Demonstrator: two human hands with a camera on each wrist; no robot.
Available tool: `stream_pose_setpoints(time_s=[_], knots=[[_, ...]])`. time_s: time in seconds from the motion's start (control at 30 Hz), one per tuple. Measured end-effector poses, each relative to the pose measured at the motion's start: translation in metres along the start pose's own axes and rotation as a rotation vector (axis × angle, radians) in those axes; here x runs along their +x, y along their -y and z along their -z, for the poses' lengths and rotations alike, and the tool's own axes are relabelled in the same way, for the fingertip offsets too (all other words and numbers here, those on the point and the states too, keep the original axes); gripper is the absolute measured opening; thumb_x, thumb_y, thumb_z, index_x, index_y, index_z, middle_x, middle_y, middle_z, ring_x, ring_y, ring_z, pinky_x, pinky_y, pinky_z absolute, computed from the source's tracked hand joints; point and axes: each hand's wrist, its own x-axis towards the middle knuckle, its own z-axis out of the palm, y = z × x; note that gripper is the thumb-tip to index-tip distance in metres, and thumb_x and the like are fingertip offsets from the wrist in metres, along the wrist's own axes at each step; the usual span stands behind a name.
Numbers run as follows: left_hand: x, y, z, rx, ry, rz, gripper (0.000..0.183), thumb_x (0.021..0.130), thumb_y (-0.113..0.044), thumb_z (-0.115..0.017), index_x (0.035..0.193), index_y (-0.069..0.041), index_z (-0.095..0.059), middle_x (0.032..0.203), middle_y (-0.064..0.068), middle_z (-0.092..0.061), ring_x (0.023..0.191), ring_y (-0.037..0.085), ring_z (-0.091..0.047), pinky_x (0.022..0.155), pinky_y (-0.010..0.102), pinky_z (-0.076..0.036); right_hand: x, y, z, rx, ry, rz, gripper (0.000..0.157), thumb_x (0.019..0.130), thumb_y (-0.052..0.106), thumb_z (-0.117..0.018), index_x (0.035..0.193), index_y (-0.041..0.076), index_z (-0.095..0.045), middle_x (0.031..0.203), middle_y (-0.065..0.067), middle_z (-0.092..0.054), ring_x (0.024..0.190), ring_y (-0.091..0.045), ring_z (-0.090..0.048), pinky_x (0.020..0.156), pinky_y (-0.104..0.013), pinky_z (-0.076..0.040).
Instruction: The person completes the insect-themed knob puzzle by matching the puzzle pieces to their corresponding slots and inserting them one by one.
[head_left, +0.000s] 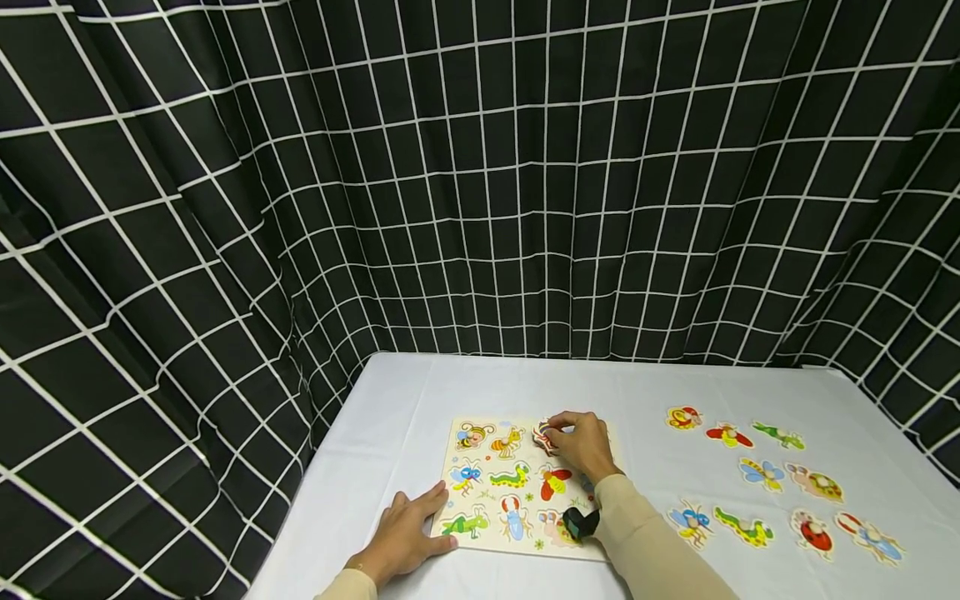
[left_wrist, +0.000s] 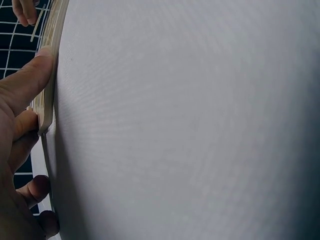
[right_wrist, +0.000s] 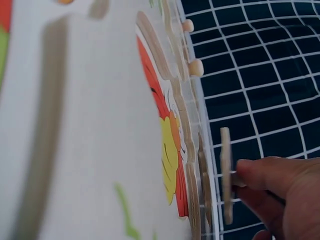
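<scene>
A pale wooden puzzle board (head_left: 495, 543) with colourful printed bugs lies near the table's front. My right hand (head_left: 583, 447) pinches a dark and reddish, spider-like puzzle piece (head_left: 543, 438) over the board's far right part. In the right wrist view, this piece (right_wrist: 226, 175) stands edge-on, held by its back knob, apart from the board. My left hand (head_left: 405, 532) lies spread at the near left corner of the board, thumb at the front edge and fingers at the left edge. The right forearm covers part of the board's right side.
To the right, several loose bug pieces lie on the white-clothed table (head_left: 375, 417), among them a ladybird (head_left: 812, 533), a caterpillar (head_left: 742, 527) and a snail (head_left: 816, 482). Black curtains (head_left: 465, 183) with a white grid hang behind and on both sides.
</scene>
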Motion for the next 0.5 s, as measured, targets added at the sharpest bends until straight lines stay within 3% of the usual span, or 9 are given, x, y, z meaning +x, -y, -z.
stream_pose_setpoints(time_s=[0.5], knots=[[0.0004, 0.0023, -0.0028, 0.013, -0.018, -0.010, 0.082, 0.069, -0.049, -0.079, 0.137, -0.012, -0.055, 0.149, -0.009, -0.040, 0.087, 0.012, -0.034, 0.083, 0.040, -0.034, -0.0022, -0.0039, -0.0060, -0.023, 0.028, 0.014, 0.005, 0.079, 0.014, -0.080, 0.083, 0.015, -0.077, 0.083, 0.003, -0.071, 0.088, -0.022, -0.061, 0.084, -0.042, -0.043]])
